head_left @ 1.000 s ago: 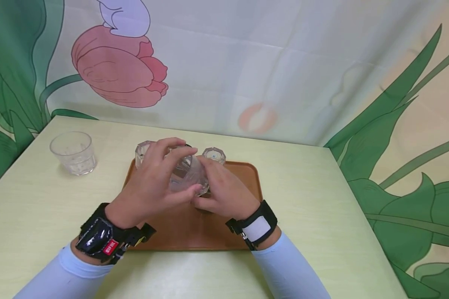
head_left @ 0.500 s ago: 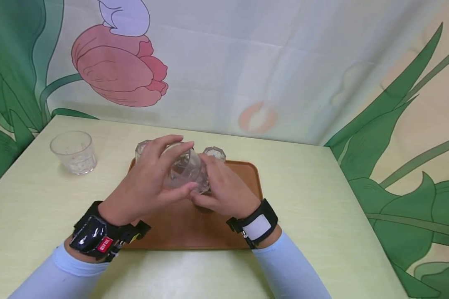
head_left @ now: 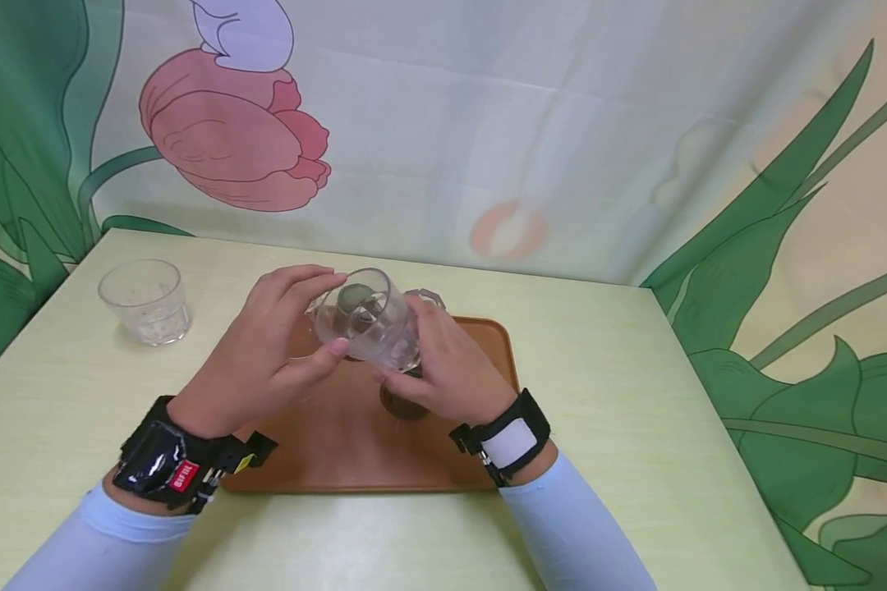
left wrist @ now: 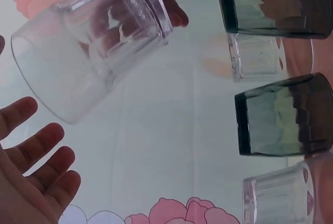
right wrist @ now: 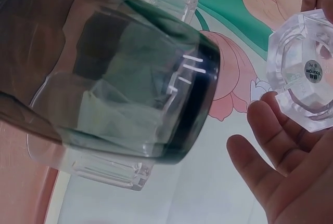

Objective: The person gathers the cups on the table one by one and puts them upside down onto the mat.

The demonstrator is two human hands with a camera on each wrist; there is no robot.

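Note:
My right hand [head_left: 454, 361] grips a clear drinking glass [head_left: 373, 328] near its base, above the brown tray [head_left: 355, 460]. The glass is tilted on its side, its mouth facing left toward my left hand [head_left: 255, 353]. Around that mouth my left fingers are spread and loosely bent; in the left wrist view the fingertips [left wrist: 67, 156] look apart from the rim. The right wrist view shows the faceted bottom of the glass [right wrist: 276, 63] with a round label. Upside down on the tray stand smoky dark glasses [left wrist: 283, 117] and clear glasses [left wrist: 273, 198], partly hidden by my hands in the head view.
Another clear glass [head_left: 148, 304] stands upright on the pale table [head_left: 621, 427], left of the tray. A large dark glass [right wrist: 130, 73] sits close to the right wrist camera. Behind the table hangs a printed curtain [head_left: 443, 123].
My left hand has moved left, drawing back from the glass's mouth and uncovering more of the glass. My right hand keeps its hold and has barely moved.

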